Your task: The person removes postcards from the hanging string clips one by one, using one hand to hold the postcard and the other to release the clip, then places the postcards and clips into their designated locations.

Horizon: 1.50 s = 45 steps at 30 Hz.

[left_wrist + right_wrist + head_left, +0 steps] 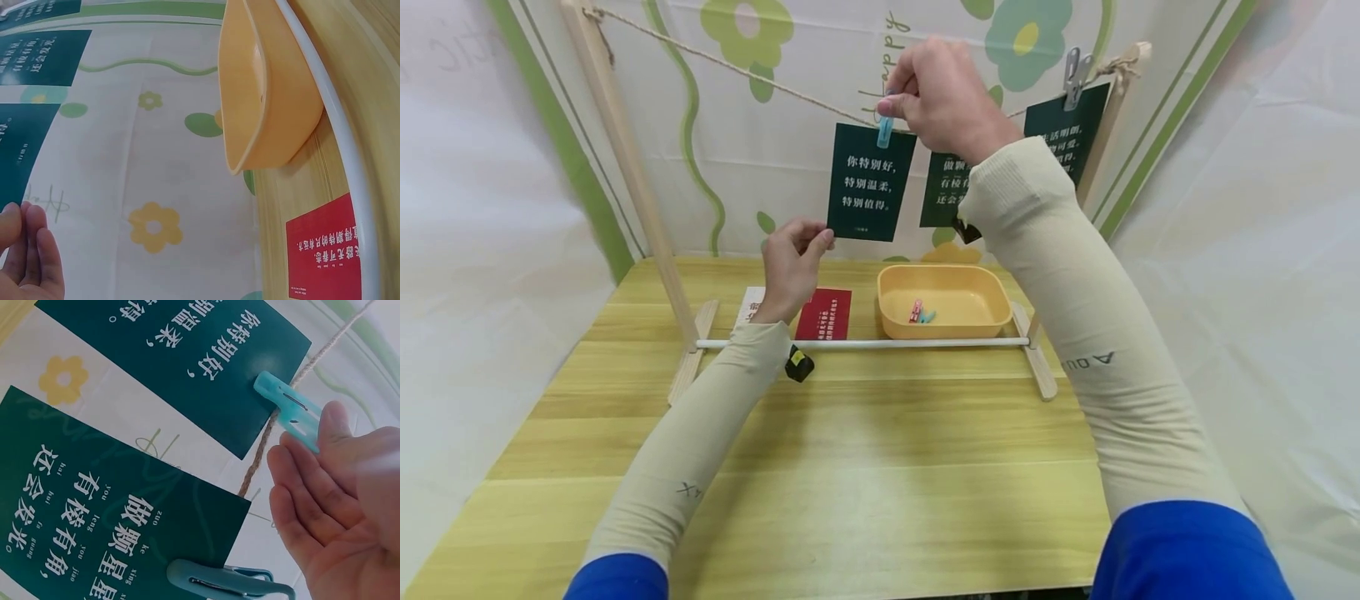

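A dark green card (pixel 871 183) with white writing hangs at the twine (pixel 730 65). My right hand (pixel 943 96) pinches a light blue clothespin (pixel 290 409) between thumb and fingers, and its jaws sit over the card's top edge and the twine. With thumb and fingertips my left hand (pixel 793 262) pinches the same card's lower left corner. To the right hangs a second green card (pixel 125 506), held by a darker teal clothespin (pixel 219 578). A third green card (pixel 1067 129) hangs by a grey clip (pixel 1075 79) near the right post.
A wooden frame with a left post (pixel 632 167) and a white crossbar (pixel 865 344) stands on the table (pixel 880 467). Behind the bar sits a yellow basin (pixel 970 300) with small pink and blue clothespins. A red card (pixel 823 315) and a white card (pixel 751 302) lie left of it.
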Each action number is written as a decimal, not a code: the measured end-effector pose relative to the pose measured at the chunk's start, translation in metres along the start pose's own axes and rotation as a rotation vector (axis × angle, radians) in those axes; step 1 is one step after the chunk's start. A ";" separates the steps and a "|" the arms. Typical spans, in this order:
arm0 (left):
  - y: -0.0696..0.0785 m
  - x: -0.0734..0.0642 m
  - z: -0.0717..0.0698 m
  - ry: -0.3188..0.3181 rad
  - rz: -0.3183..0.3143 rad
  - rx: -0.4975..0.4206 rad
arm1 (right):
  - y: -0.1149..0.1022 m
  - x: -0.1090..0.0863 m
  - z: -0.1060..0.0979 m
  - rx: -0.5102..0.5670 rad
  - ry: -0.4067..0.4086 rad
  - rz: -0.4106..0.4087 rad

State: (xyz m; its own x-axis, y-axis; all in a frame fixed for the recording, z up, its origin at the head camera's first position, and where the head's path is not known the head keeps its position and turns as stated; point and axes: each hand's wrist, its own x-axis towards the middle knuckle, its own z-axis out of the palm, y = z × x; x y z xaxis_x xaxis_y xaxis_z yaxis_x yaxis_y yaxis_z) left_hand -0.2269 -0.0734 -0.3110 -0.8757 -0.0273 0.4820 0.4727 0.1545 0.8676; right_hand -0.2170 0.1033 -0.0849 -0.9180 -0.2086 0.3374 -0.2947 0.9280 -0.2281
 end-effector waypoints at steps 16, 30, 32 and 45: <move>0.001 -0.001 0.000 -0.003 0.001 -0.013 | 0.001 -0.002 0.003 -0.009 0.130 -0.049; 0.001 -0.004 -0.004 -0.005 -0.020 -0.022 | 0.004 0.000 -0.008 -0.029 0.200 -0.043; 0.001 -0.004 -0.004 -0.004 -0.023 -0.020 | 0.004 0.001 -0.010 -0.023 0.210 -0.038; 0.000 -0.005 -0.007 -0.004 -0.015 -0.036 | 0.004 -0.004 -0.016 -0.048 0.236 -0.043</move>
State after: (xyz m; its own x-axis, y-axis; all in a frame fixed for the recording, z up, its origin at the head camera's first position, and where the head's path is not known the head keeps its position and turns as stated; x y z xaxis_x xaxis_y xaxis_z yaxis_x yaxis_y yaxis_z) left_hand -0.2218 -0.0800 -0.3125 -0.8833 -0.0256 0.4681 0.4623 0.1183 0.8788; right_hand -0.2105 0.1127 -0.0729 -0.8155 -0.1758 0.5514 -0.3146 0.9343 -0.1674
